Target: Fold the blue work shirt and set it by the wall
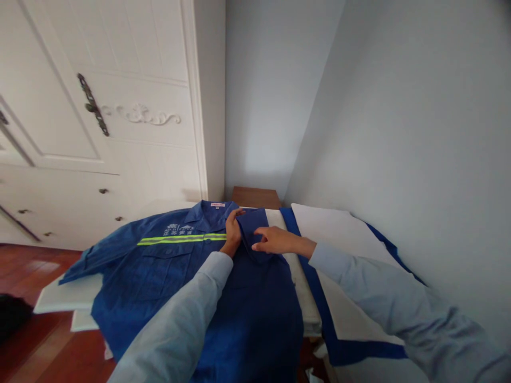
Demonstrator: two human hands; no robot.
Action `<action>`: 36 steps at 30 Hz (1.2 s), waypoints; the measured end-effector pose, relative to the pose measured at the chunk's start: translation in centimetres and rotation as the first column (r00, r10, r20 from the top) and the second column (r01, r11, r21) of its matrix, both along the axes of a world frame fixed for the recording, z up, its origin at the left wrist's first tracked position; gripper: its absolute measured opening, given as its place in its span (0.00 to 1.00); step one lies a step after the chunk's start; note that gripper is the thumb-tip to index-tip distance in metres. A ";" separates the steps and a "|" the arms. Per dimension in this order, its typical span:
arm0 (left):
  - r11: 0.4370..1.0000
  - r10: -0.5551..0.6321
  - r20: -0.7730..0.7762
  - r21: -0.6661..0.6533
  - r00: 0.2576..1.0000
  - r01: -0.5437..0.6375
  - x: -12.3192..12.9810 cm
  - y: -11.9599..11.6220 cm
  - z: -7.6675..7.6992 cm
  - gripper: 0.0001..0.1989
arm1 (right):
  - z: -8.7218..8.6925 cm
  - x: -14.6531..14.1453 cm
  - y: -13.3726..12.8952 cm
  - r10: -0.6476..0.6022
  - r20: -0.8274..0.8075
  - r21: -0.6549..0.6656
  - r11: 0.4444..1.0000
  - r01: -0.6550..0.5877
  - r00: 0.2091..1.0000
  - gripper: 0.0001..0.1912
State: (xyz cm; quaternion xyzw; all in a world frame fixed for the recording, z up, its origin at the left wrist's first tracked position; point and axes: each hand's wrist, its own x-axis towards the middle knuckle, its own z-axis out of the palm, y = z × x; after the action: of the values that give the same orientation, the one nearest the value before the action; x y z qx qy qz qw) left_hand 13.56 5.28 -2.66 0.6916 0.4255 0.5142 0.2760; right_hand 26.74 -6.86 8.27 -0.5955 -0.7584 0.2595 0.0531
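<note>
On the blue jacket (pixel 255 314), folded cloth (pixel 251 221) lies between the half-open left hand (pixel 232 232) and loosely curled right hand (pixel 275 240) — whether gripped, I cannot tell.

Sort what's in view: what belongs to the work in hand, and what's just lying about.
In hand:
- blue shirt with a reflective stripe; left hand and right hand at its folded cloth
- white surface beneath it

Apparently lying about:
- blue-edged white sheet
- brown wooden piece behind
- dark item on the floor, unclear what
</note>
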 end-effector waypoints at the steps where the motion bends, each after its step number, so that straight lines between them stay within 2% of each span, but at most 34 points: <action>1: 0.998 0.066 0.080 -0.029 0.995 -0.063 -0.1 0.3 0.0 0.26 | -0.4 0.3 -0.3 0.061 0.057 0.045 0.997 -0.063 0.997 0.23; 5: 0.964 0.265 0.263 -0.108 0.928 -0.245 -0.2 0.4 0.7 0.30 | -1.7 1.7 -2.0 0.241 0.228 0.132 0.952 -0.275 0.943 0.21; 6: 0.958 0.285 0.276 -0.083 0.918 -0.273 -0.3 0.1 1.1 0.28 | -1.8 2.0 -2.3 0.272 0.242 0.145 0.939 -0.312 0.931 0.21; 8: 0.957 0.269 0.207 0.054 0.940 -0.286 -0.5 -0.9 1.8 0.24 | -2.0 2.4 -2.8 0.316 0.239 0.168 0.918 -0.359 0.918 0.21; 9: 0.958 0.231 0.110 0.148 0.967 -0.245 -0.5 -1.5 2.1 0.23 | -2.0 2.5 -2.8 0.323 0.231 0.184 0.912 -0.367 0.918 0.21; 11: 0.962 0.098 -0.200 0.269 0.975 -0.042 -0.3 -2.6 2.6 0.21 | -1.9 2.7 -2.4 0.304 0.217 0.241 0.904 -0.353 0.927 0.19; 13: 0.959 -0.063 -0.519 0.203 0.853 0.195 0.1 -3.5 2.7 0.20 | -1.9 3.0 -1.1 0.258 0.209 0.325 0.892 -0.316 0.943 0.17; 15: 0.947 -0.166 -0.691 0.087 0.703 0.309 0.6 -3.9 2.6 0.20 | -2.2 3.3 0.8 0.197 0.197 0.399 0.879 -0.262 0.960 0.17; 17: 0.948 -0.187 -0.743 0.034 0.643 0.316 0.9 -4.1 2.4 0.20 | -3.1 3.8 3.0 0.115 0.172 0.446 0.877 -0.181 0.978 0.20; 21: 0.960 -0.153 -0.746 0.042 0.648 0.276 1.0 -4.5 2.4 0.22 | -6.6 5.0 6.3 0.011 0.119 0.410 0.910 -0.060 0.993 0.26; 23: 0.963 -0.135 -0.745 0.057 0.653 0.264 0.9 -4.9 2.5 0.22 | -8.7 5.7 6.9 0.015 0.098 0.368 0.929 -0.050 0.995 0.26; 25: 0.965 -0.124 -0.743 0.065 0.657 0.256 1.0 -5.0 2.5 0.21 | -10.6 6.5 6.9 0.034 0.098 0.380 0.922 -0.069 0.995 0.28; 28: 0.962 -0.149 -0.743 0.044 0.653 0.270 0.6 -4.8 2.5 0.20 | -12.2 7.4 6.5 0.075 0.171 0.420 0.896 -0.142 0.982 0.37; 30: 0.951 -0.188 -0.740 0.026 0.645 0.307 -0.4 -4.3 2.7 0.21 | -12.4 7.6 6.2 0.080 0.224 0.427 0.888 -0.172 0.971 0.41; 32: 0.942 -0.209 -0.736 0.024 0.644 0.334 -2.7 -3.6 3.3 0.23 | -12.5 7.6 6.1 0.076 0.260 0.430 0.884 -0.185 0.963 0.41; 34: 0.951 -0.184 -0.720 0.041 0.670 0.305 -6.4 -2.9 4.2 0.23 | -12.3 7.5 6.1 0.079 0.273 0.430 0.881 -0.195 0.959 0.41; 36: 0.976 -0.111 -0.676 0.063 0.729 0.207 -11.5 -2.3 5.3 0.21 | -11.9 7.6 6.3 0.096 0.276 0.417 0.884 -0.209 0.956 0.41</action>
State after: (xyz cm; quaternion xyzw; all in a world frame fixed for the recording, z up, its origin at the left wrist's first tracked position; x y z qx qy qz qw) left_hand 2.01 2.95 2.63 0.8805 0.3996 0.2340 0.1013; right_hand 34.38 -0.60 -3.61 -0.5333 -0.8429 0.0078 0.0713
